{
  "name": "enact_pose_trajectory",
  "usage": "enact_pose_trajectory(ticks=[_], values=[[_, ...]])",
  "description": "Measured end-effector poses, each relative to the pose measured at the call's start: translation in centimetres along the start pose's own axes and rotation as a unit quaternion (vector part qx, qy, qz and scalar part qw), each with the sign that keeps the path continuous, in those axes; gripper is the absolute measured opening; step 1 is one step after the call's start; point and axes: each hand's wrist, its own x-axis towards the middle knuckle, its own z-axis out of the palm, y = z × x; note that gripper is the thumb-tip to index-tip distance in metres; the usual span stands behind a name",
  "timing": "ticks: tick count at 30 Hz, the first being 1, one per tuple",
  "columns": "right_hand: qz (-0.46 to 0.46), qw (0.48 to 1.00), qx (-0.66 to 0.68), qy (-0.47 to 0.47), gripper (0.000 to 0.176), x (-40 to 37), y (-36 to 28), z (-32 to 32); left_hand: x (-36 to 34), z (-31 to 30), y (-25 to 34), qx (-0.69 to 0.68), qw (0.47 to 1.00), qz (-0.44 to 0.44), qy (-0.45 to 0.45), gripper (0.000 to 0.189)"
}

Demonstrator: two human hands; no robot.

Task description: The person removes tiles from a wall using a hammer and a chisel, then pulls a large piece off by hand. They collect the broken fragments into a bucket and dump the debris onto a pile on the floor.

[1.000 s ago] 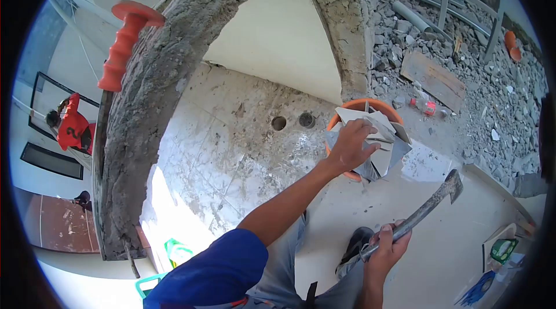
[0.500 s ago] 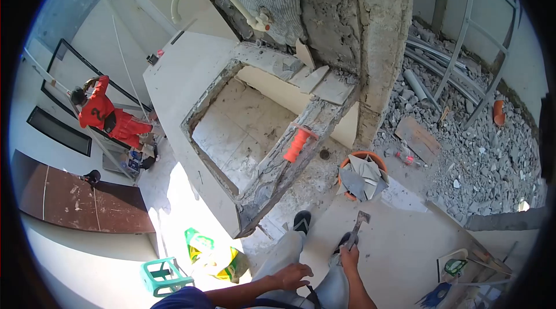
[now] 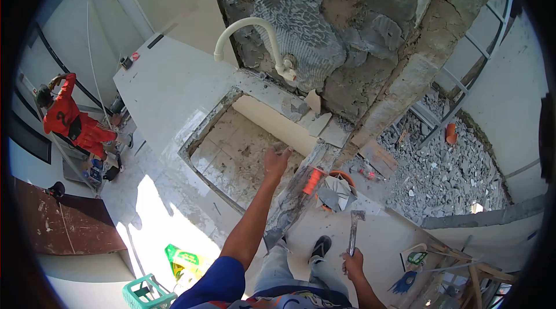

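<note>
My right hand (image 3: 353,264) is closed round the shaft of a metal hammer (image 3: 358,214), held low beside my leg with its head up. My left hand (image 3: 278,158) reaches forward over the rectangular opening in the broken countertop (image 3: 185,149); its fingers look apart and I see nothing in them. To its right, on the chipped front edge, lies an orange-red ridged grip (image 3: 313,181) with a guard, like a chisel's handle; its blade does not show. Loose tile pieces (image 3: 335,133) rest at the counter's back right corner.
An orange bucket (image 3: 349,178) of broken tiles stands beyond the counter edge. A curved faucet (image 3: 252,22) juts from the rough wall. Rubble (image 3: 431,176) covers the ground at right. A person in red (image 3: 72,115) is at far left, near a green stool (image 3: 145,291).
My left hand has moved from my lap forward over the countertop opening. My right hand still holds the hammer low. The view has shifted, and I am closer to the counter.
</note>
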Motion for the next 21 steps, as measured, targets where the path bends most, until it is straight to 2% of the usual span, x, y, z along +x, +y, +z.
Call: enact_pose_trajectory(ticks=[2,4,7,8,11,13,16,18,21], values=[[0.013,0.999,0.001,0.042,0.02,-1.5,-0.5,-0.3,9.1,2.9,-1.8,-0.05,0.997,0.005,0.059,0.066],[0.023,0.996,-0.014,0.083,0.019,-3.2,-0.6,-0.9,15.4,6.0,-2.9,0.024,0.984,0.036,0.173,0.058],[0.041,0.989,-0.042,0.134,0.018,-5.3,0.7,-2.0,19.1,7.7,-0.8,-0.038,0.979,-0.174,0.098,0.05],[0.05,0.987,-0.039,0.147,0.018,-5.8,1.4,-2.5,17.4,6.5,2.1,-0.172,0.957,-0.229,0.035,0.063],[0.056,0.976,-0.097,0.187,0.015,-6.7,1.5,-2.6,18.1,9.5,0.9,-0.065,0.969,-0.212,0.105,0.048],[0.066,0.966,-0.155,0.196,0.015,-7.4,-1.2,-2.2,16.7,8.6,2.5,-0.143,0.96,-0.221,0.098,0.038],[-0.079,0.947,-0.259,0.173,0.02,-3.7,-0.2,-3.1,16.4,8.6,2.3,-0.178,0.952,-0.225,0.102,0.024],[-0.138,0.945,-0.264,0.137,0.026,-3.0,-8.3,-0.2,16.3,8.7,2.2,-0.177,0.953,-0.221,0.108,0.02],[-0.246,0.929,-0.269,0.059,0.026,2.6,-14.1,2.1,16.1,8.8,2.9,-0.201,0.95,-0.207,0.118,0.019]])
